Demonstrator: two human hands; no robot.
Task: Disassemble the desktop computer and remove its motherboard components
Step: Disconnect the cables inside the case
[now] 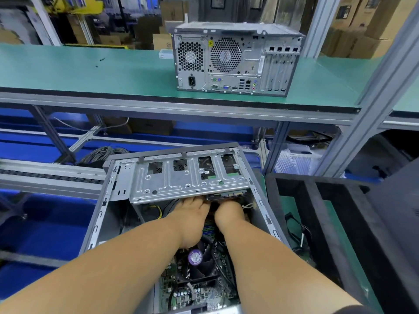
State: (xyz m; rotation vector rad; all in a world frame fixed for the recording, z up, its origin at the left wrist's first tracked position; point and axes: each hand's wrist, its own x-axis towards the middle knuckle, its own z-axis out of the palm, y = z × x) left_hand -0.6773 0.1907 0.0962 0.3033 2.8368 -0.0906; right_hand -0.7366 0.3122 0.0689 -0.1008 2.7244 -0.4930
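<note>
Both hands reach under the near edge of the drive cage (181, 177) at the far end of the open computer case (106, 214). The left hand (192, 214) and right hand (229, 214) lie side by side, fingers hidden, so I cannot tell their grip. The drive (226, 195) lies just beyond the right hand, its long axis across the case.

Open desktop case (106, 214), grey steel, lying on its side, side panel off. Silver drive cage (181, 180) spans the far end, just beyond the fingers, which reach in under its near edge. Drive with gold edge connector (226, 195) directly above the fingertips. Green motherboard (179, 293) lies flat behind the wrists; black CPU fan (197, 261), purple hub sticker, below the left wrist.
</note>
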